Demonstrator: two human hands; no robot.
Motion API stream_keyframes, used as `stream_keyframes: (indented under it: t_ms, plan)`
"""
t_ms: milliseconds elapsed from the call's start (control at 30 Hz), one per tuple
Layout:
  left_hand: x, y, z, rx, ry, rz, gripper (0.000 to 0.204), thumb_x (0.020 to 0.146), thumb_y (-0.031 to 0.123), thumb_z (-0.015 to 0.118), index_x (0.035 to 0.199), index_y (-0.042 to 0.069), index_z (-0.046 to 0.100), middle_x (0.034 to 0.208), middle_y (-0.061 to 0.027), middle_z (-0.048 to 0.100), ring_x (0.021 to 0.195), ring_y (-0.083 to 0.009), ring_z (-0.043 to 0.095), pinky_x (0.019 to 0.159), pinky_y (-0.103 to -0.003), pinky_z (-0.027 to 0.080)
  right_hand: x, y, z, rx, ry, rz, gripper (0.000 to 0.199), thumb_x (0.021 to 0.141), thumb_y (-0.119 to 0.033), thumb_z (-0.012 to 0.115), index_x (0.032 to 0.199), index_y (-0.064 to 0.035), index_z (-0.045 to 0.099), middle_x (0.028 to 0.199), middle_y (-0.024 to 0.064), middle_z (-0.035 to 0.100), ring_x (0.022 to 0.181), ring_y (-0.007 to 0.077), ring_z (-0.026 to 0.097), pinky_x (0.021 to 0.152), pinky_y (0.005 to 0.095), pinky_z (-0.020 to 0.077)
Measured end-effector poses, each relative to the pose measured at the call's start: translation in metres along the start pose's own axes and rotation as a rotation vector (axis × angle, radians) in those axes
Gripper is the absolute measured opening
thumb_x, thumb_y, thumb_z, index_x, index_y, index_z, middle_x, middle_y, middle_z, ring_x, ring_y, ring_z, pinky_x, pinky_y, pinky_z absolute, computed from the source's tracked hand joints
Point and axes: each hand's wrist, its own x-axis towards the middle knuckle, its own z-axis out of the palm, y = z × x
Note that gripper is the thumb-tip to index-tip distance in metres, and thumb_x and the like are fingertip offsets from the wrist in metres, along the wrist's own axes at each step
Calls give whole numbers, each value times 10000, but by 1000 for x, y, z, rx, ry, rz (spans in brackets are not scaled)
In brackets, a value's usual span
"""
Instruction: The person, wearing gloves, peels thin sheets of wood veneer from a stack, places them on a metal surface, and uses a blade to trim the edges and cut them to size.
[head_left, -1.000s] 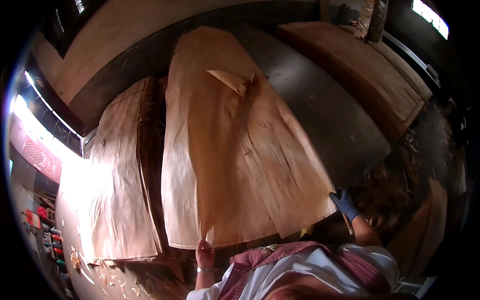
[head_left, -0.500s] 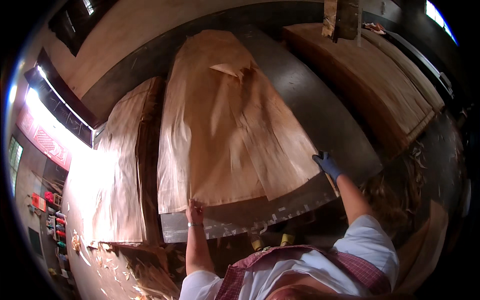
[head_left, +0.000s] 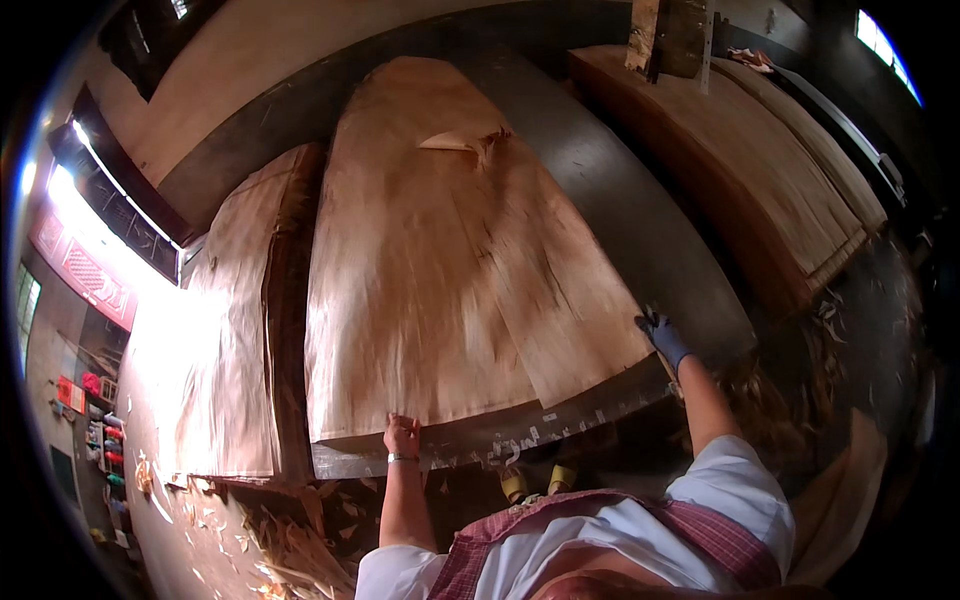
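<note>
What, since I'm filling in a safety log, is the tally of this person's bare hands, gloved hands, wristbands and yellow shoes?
Bare hands: 1, the left, at the wood sheet's near edge
Gloved hands: 1, the right
Wristbands: 1
Yellow shoes: 2
Total: 5

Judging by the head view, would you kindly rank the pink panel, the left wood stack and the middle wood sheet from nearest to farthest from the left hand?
1. Middle wood sheet: its front edge is at the left hand.
2. Left wood stack: to the hand's left, beside the sheet.
3. Pink panel: far left, beyond the stack.
</note>
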Motion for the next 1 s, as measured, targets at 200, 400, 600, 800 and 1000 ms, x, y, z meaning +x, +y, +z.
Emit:
stream_keyframes:
  t_ms: [200, 400, 600, 800, 1000]
  plan:
    - [15, -21, 25, -85, 137, -115, 274, 972, 297, 565, 773, 110, 548, 647, 14, 497, 604, -134, 509, 665, -405, 570, -113, 88, -33, -346, 114, 48, 561, 884, -364, 657, 1284, -33, 446, 1128, 269, 613, 1048, 430, 593, 828, 478, 487]
    - [-10, -14, 7, -33, 189, -108, 277, 967, 289, 563, 752, 118, 534, 625, 8, 475, 549, -132, 481, 605, -369, 573, -212, 62, -37, -436, 73, 31, 385, 848, -427, 661, 1010, -78, 646, 865, 182, 679, 824, 392, 655, 700, 470, 529]
    - [-5, -7, 3, 32, 133, -96, 282, 957, 297, 564, 740, 120, 527, 640, 6, 475, 572, -136, 498, 587, -356, 564, -156, 5, 13, -480, 123, -91, 348, 851, -426, 650, 893, -81, 632, 820, 176, 681, 772, 391, 651, 687, 485, 518]
    - [-15, -5, 7, 40, 184, -97, 237, 938, 315, 608, 817, 119, 550, 673, 1, 494, 623, -147, 530, 579, -334, 565, -140, -12, 17, -432, 140, -206, 345, 849, -412, 651, 866, -69, 618, 807, 186, 676, 768, 400, 648, 699, 492, 514]
    - [-18, -8, -2, 44, 150, -83, 240, 918, 328, 639, 816, 127, 556, 693, 3, 514, 634, -139, 529, 592, -333, 562, -114, -27, 30, -409, 4, -174, 356, 843, -392, 664, 973, -63, 623, 931, 205, 663, 905, 412, 625, 783, 485, 497]
